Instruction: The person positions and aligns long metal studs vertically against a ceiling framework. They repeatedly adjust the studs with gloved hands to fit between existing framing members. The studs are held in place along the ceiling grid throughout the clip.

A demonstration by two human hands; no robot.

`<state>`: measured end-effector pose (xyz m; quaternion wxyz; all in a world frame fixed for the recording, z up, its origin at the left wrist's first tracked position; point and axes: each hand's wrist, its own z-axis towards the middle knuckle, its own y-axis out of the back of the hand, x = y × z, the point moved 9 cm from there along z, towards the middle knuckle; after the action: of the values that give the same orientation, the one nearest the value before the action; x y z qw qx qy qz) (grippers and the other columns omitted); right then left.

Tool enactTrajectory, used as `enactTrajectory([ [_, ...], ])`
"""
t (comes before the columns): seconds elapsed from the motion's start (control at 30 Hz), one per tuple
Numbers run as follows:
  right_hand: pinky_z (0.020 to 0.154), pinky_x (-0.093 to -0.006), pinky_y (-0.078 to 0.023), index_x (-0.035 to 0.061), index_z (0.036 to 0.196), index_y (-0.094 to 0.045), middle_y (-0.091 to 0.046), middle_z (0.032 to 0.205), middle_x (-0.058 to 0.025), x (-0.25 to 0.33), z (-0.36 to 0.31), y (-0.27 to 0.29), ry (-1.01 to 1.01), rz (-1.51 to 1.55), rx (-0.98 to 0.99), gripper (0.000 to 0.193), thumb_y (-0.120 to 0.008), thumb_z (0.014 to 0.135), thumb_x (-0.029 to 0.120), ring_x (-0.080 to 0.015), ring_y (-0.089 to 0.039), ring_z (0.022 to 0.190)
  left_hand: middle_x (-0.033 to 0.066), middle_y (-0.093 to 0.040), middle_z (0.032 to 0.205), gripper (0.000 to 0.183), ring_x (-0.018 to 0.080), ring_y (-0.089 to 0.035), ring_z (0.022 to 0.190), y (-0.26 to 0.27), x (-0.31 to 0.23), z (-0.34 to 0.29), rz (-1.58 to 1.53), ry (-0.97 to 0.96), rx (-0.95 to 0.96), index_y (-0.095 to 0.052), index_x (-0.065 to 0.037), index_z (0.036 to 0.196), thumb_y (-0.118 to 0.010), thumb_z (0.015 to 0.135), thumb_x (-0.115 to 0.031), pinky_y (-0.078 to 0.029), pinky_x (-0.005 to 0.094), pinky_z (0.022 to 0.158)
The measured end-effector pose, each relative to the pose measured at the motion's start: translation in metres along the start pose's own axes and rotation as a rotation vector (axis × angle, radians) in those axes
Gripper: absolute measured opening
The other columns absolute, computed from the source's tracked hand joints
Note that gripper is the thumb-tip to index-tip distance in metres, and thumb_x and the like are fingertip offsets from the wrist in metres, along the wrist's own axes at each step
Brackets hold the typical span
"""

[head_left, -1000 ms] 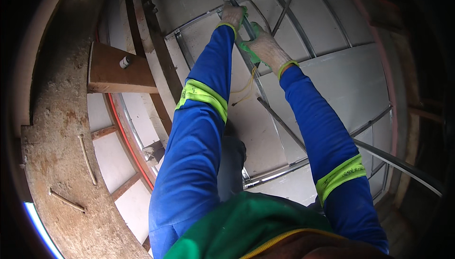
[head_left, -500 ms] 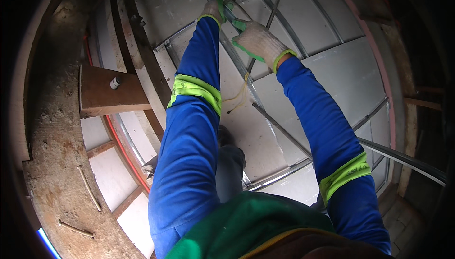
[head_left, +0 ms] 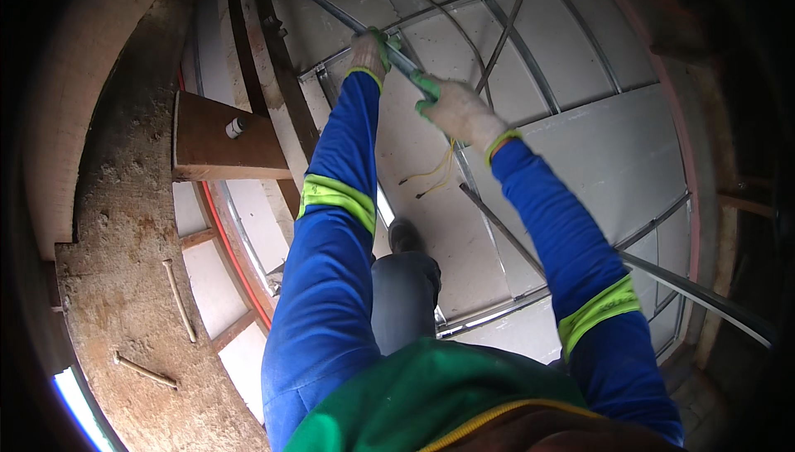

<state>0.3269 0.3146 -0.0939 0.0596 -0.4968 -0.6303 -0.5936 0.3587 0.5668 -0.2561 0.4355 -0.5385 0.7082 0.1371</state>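
Fingers: both gloved sets were curled shut around the long thin grey metal rod [head_left: 403, 61], gripping it so it stayed steady against the frame.
Left hand [head_left: 368, 50]: in a white knit glove with green trim, it clamped the rod higher up, near the crossing of the grey metal framing bars [head_left: 530, 55].
Right hand [head_left: 460, 108]: it held the same rod lower down, spreading the grip along its length.
Rod: it ran slantwise across the pale grey panelled surface [head_left: 613, 146], close to it.
Yellow wires [head_left: 435, 172]: loose ends hung just below the right hand.
Brown wooden block [head_left: 219, 139]: it sat well apart at the left, with a small white cylinder [head_left: 235, 127] on it.
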Motion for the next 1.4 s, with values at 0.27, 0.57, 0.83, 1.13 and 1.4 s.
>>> enactTrajectory([
  [0.27,0.089,-0.0475,-0.057,0.0090,0.152,-0.050,-0.070,0.108,-0.0218,-0.052,-0.031,-0.024,-0.116,0.109,-0.320,0.055,-0.061,0.102,0.028,-0.0393,-0.070,0.098,0.0137,-0.062,0.091,0.032,0.0260,-0.063,0.060,-0.066,0.053,-0.021,-0.006,-0.104,0.218,-0.045,-0.005,0.132,-0.058,0.103,-0.008,-0.058,0.0430,0.048],
  [0.57,0.071,-0.0373,-0.063,0.0078,0.149,-0.051,-0.073,0.096,-0.0129,-0.086,0.010,-0.006,-0.334,0.553,-0.131,0.047,-0.058,0.103,0.018,-0.0252,-0.074,0.081,0.0124,-0.065,0.098,0.024,0.0220,-0.065,0.065,-0.091,0.052,-0.004,0.048,-0.040,0.137,-0.061,0.000,0.116,-0.071,0.099,-0.013,-0.056,0.0340,0.053],
  [0.83,0.082,-0.0476,-0.061,-0.0017,0.144,-0.051,-0.075,0.105,-0.0256,-0.020,0.017,0.063,-0.177,-0.587,-0.229,0.046,-0.053,0.102,0.016,-0.0398,-0.074,0.100,0.0139,-0.067,0.085,0.014,0.0265,-0.069,0.068,-0.141,0.014,0.031,0.328,-0.316,0.482,-0.065,0.000,0.108,-0.060,0.102,-0.012,-0.057,0.0366,0.054],
  [1.13,0.091,-0.0504,-0.059,0.0085,0.131,-0.068,-0.076,0.110,-0.0237,0.034,0.055,0.137,0.020,-0.811,-0.268,0.040,-0.063,0.093,0.022,-0.0390,-0.074,0.106,0.0109,-0.063,0.081,0.015,0.0264,-0.064,0.069,-0.192,-0.035,0.112,-0.435,-0.101,0.638,-0.062,-0.009,0.096,-0.056,0.102,-0.021,-0.053,0.0397,0.059],
  [1.4,0.084,-0.0508,-0.059,0.0089,0.134,-0.059,-0.075,0.101,-0.0200,-0.038,0.017,0.125,-0.005,-0.666,-0.265,0.037,-0.061,0.099,0.022,-0.0405,-0.073,0.093,0.0055,-0.054,0.068,0.024,0.0222,-0.053,0.058,-0.216,0.062,0.111,-0.353,0.181,0.753,-0.055,-0.015,0.083,-0.051,0.103,-0.026,-0.043,0.0352,0.051],
])
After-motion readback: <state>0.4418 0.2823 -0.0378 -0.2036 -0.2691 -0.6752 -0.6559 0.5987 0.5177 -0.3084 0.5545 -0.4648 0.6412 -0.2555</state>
